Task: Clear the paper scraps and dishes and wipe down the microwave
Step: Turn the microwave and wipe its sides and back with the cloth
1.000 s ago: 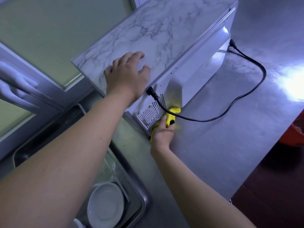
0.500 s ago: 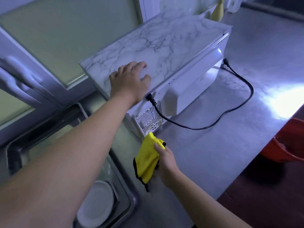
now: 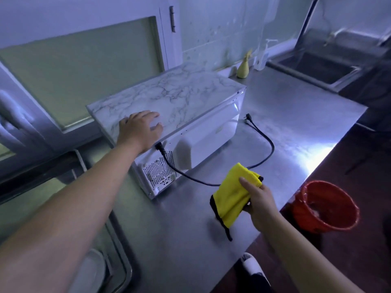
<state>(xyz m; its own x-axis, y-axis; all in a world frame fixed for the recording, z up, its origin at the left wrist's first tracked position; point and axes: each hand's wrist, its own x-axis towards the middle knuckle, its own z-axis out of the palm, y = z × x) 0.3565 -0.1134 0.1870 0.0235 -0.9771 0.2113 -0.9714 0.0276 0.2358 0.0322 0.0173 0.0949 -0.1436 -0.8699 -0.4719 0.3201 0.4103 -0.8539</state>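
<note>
Yellow cloth (image 3: 232, 195), gripped in right hand (image 3: 257, 199), has come off the microwave (image 3: 190, 98), its rear likely wiped; flat-fingered left hand (image 3: 139, 129) steadies its top.

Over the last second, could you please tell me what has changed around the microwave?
The right hand, gripping the cloth, drew back from the rear of the microwave; the cloth now hangs clear of it. The left hand stayed flat on its top.
</note>
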